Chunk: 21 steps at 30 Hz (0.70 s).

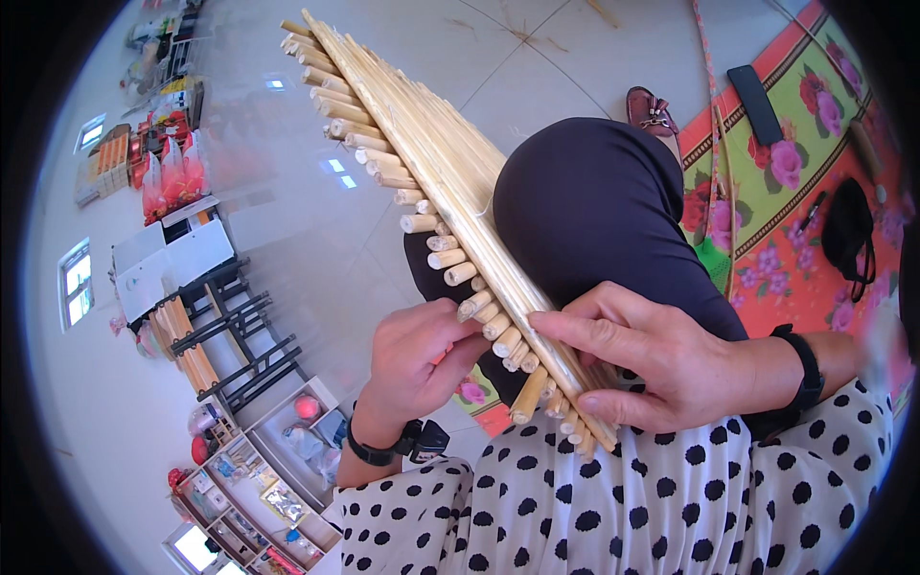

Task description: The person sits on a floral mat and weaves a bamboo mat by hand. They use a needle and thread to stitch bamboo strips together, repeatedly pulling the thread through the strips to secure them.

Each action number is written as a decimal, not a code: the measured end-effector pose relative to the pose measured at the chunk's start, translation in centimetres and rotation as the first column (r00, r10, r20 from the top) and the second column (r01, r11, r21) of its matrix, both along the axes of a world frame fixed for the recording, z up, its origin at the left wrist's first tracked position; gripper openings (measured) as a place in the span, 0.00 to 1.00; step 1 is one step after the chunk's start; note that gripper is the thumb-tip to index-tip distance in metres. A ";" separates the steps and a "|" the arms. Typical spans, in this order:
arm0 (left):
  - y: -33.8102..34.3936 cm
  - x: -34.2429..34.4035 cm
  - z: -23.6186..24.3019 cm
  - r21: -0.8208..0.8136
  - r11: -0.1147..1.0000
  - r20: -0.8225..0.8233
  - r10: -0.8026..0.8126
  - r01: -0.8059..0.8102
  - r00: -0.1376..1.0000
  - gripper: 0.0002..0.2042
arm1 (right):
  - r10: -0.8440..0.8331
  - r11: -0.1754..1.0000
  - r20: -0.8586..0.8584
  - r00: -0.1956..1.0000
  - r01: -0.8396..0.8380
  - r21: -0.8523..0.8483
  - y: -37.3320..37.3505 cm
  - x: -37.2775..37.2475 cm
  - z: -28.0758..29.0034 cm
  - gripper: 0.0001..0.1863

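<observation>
A long panel of pale, straw-coloured stalks [446, 182] lies slantwise over my lap and raised knee. Cut stalk ends stick out in a row along its left edge, crossed by a straight band of stalks [460, 225]. At this edge, low on the panel, my left hand [422, 359] has its thumb and fingers drawn together against the stalk ends; what they pinch is hidden. My right hand [652, 359] grips the panel's near end, with the index finger laid on the band and the thumb lower down. Its other fingers are partly hidden.
A flowered mat [786, 192] at the right bears a black phone [755, 105], a black face mask [849, 240] and a pen [813, 213]. Further left stand folded tables [225, 326], a shelf unit [259, 479] and red bags [172, 177] on the tiled floor [431, 57].
</observation>
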<state>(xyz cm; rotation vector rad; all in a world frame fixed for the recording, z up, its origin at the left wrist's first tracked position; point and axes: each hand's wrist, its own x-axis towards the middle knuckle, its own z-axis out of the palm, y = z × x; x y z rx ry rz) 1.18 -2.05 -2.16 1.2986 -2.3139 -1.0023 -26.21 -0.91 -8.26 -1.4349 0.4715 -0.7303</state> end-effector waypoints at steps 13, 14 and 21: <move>-0.3 0.1 -0.9 0.020 0.999 -0.188 -0.029 0.033 0.982 0.15 | -0.001 0.999 -0.072 0.997 -0.001 -0.032 0.0 0.0 0.7 0.37; -0.3 0.2 -1.0 0.025 0.999 -0.197 -0.032 0.037 0.980 0.15 | -0.002 0.999 -0.084 0.996 -0.001 -0.037 0.1 0.0 0.7 0.37; -0.3 0.3 -0.6 0.049 0.998 -0.176 -0.031 0.040 0.984 0.16 | 0.020 0.999 -0.135 0.991 -0.025 -0.040 0.2 0.0 1.2 0.37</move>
